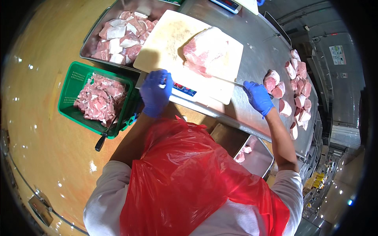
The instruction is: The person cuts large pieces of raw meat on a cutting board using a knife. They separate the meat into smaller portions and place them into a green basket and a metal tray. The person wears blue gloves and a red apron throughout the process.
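Note:
My right hand (258, 96), in a blue glove, is closed round the handle of a knife. Its thin blade (225, 80) points left over the near part of the white cutting board (165, 37). A large piece of raw meat with a pale fat side (208, 45) lies on the board, just beyond the blade tip. My left hand (156, 93), also gloved in blue, is at the board's near left corner, beside the scale display (184, 89). Its fingers are curled; what they hold, if anything, is hidden.
Cut meat chunks fill a metal tub (88, 49) at the far left. Nearer, a green basket (65, 92) holds small trimmings, with a black-handled tool (101, 142) at its rim. Several meat pieces (301, 84) lie on the metal table's right side. Below its edge is a metal tray (260, 157).

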Tool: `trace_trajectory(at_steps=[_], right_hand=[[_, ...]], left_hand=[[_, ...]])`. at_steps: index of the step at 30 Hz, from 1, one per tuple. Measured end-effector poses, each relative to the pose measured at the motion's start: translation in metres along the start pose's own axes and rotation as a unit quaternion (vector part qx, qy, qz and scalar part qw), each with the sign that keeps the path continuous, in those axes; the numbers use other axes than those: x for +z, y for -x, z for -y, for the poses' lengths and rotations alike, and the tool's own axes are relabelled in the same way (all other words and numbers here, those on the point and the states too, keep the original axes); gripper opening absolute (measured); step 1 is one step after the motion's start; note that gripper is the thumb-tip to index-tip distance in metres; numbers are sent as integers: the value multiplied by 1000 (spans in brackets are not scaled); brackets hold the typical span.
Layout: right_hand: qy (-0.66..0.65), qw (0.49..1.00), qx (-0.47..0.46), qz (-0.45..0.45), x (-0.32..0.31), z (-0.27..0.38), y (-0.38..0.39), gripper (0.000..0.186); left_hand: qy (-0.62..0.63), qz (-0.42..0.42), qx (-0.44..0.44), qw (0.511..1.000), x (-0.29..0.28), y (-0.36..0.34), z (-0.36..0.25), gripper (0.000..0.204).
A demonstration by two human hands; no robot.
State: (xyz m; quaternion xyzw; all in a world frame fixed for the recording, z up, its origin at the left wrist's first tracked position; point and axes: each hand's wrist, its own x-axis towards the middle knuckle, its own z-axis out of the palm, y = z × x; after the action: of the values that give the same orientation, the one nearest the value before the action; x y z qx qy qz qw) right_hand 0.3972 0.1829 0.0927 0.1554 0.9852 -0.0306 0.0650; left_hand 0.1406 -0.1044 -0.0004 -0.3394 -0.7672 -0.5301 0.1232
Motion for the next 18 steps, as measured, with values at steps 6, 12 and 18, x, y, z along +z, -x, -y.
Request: trace_trajectory(at_steps=[6,12,18], right_hand=[[-146,971,36,-187,12,38,-26,16],[-161,971,76,-161,11,97,-59,21],[-155,979,7,-134,9,128,-97,21]], left_hand=[[-66,94,61,992,51,-9,-66,25],[13,25,95,995,88,-14,-25,12],[18,12,-9,1000,73,-7,-18,7]])
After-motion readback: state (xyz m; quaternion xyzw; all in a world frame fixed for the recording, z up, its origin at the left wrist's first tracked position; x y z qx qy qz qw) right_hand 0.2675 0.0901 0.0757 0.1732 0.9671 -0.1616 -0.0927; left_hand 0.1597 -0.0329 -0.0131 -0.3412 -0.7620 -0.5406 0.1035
